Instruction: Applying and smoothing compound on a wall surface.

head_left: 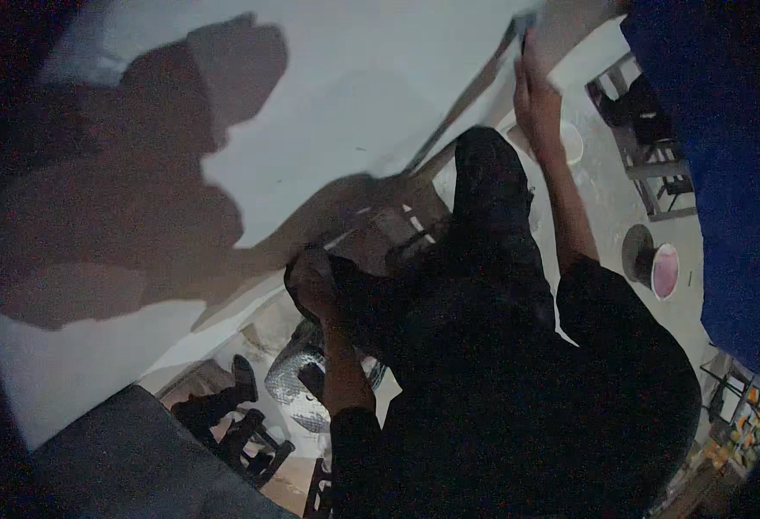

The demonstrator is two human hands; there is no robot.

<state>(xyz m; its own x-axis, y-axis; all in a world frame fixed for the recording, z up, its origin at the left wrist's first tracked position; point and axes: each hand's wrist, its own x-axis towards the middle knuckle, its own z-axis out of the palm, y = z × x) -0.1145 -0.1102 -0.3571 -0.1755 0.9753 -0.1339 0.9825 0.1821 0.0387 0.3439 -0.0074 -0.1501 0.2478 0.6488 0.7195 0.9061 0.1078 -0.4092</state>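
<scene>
My right hand [537,112] is raised at the upper right, its fingers closed around a thin tool [525,24] with a bluish-grey end. Blur hides the tool's kind. The tool's end is over a large pale, smooth surface [371,95]; I cannot tell whether it touches. From there a long dark strip, perhaps a shadow, slants down to the left. Down at my dark-clothed knee, my left hand [315,284] lies in shadow. Its fingers are too dim to make out, and I see nothing held in it.
A broad shadow covers the pale surface's left part. On the floor at right are a pink-faced round container [664,271], a white round vessel [572,143] and a wooden stool [662,177]. Blue fabric [734,190] hangs at far right. A silvery patterned object [298,385] is lower left.
</scene>
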